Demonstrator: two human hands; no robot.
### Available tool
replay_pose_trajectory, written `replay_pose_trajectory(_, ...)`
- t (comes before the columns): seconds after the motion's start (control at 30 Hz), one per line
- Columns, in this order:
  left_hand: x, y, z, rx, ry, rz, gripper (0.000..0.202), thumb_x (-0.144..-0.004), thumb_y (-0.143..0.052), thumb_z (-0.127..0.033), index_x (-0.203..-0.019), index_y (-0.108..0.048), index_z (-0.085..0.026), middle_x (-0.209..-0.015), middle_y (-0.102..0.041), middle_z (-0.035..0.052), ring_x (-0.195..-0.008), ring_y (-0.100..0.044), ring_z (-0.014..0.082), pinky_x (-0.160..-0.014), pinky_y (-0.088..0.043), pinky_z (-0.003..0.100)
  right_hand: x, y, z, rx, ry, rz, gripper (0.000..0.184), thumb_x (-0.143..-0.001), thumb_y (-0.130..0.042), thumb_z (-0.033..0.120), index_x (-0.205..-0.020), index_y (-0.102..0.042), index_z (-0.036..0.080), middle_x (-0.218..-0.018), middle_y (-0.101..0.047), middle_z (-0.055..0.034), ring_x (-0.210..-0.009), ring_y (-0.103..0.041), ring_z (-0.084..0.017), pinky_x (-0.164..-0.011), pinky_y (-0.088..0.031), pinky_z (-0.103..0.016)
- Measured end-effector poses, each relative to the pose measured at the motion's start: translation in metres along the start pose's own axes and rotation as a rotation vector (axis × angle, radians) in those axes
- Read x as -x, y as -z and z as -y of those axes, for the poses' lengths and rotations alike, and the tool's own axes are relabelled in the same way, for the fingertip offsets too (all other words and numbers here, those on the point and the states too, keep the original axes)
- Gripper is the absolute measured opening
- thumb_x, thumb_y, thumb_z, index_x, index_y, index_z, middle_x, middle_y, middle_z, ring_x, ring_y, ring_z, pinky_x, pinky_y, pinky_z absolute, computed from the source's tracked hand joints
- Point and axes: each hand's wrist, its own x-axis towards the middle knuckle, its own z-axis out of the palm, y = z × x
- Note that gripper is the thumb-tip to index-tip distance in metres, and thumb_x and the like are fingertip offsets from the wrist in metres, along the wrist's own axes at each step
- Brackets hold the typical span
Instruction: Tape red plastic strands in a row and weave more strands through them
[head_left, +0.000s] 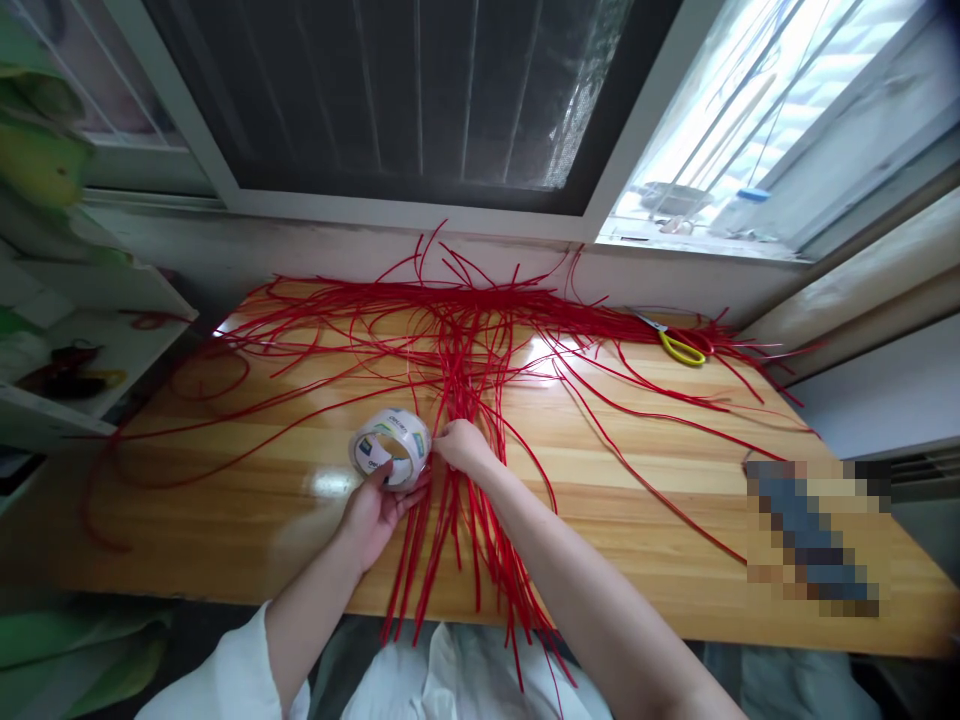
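A roll of clear tape (391,446) stands on edge on the wooden table (225,500). My left hand (377,508) grips the roll from below, fingers curled round its rim. My right hand (459,447) is pinched at the roll's right side, fingers together where the tape end would be; what they pinch is too small to make out. Under my right hand runs a bundle of several long red cords (465,360), gathered at the middle, fanning out across the table and hanging over the near edge.
Yellow-handled scissors (679,345) lie at the table's far right among the cord ends. A window and sill run along the far side. A white shelf (67,340) stands at the left. A blurred patch covers something at the right front.
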Motion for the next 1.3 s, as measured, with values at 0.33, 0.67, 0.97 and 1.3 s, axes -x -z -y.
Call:
replay_pose_trajectory(0.33,-0.001,0.001,0.001,-0.01,-0.005,0.029,0.031,-0.087,-0.039,-0.014,-0.114,-0.049,-0.004,-0.085,-0.07,0.0154,-0.078,-0.069,0.0232,-0.072,-0.055,0.035,0.003,-0.006,0.002,0.073,-0.013,-0.068,0.02,-0.07,-0.058,0.026,-0.081,-0.07,0.015,-0.081,-0.069,-0.0109,-0.077,-0.064,-0.021,-0.058,-0.04,-0.023)
replay_pose_trajectory(0.67,0.002,-0.001,0.0,-0.014,-0.006,0.012,0.029,-0.087,-0.041,-0.013,-0.112,-0.051,-0.004,-0.084,-0.07,0.0152,-0.074,-0.069,0.0223,-0.071,-0.055,0.034,-0.001,-0.01,0.0,0.115,0.046,-0.04,0.022,-0.071,-0.054,0.016,-0.086,-0.071,0.018,-0.088,-0.07,-0.0111,-0.083,-0.064,-0.021,-0.064,-0.041,-0.024)
replay_pose_trajectory(0.97,-0.001,0.0,0.0,-0.037,0.0,0.023,0.031,-0.087,-0.041,-0.015,-0.117,-0.049,-0.008,-0.09,-0.069,0.0136,-0.078,-0.068,0.0208,-0.072,-0.055,0.033,-0.005,-0.006,-0.003,0.08,0.08,0.031,0.022,-0.069,-0.055,0.015,-0.083,-0.071,0.018,-0.076,-0.07,-0.0075,-0.07,-0.062,-0.017,-0.055,-0.037,-0.021)
replay_pose_trajectory(1.3,-0.001,0.0,0.0,-0.022,-0.005,0.024,0.03,-0.085,-0.046,-0.014,-0.114,-0.052,-0.011,-0.098,-0.068,0.0141,-0.084,-0.068,0.0227,-0.076,-0.055,0.035,-0.005,-0.003,-0.007,0.018,0.082,0.05,0.025,-0.067,-0.054,0.015,-0.086,-0.071,0.016,-0.07,-0.067,-0.0051,-0.066,-0.06,-0.014,-0.051,-0.035,-0.019)
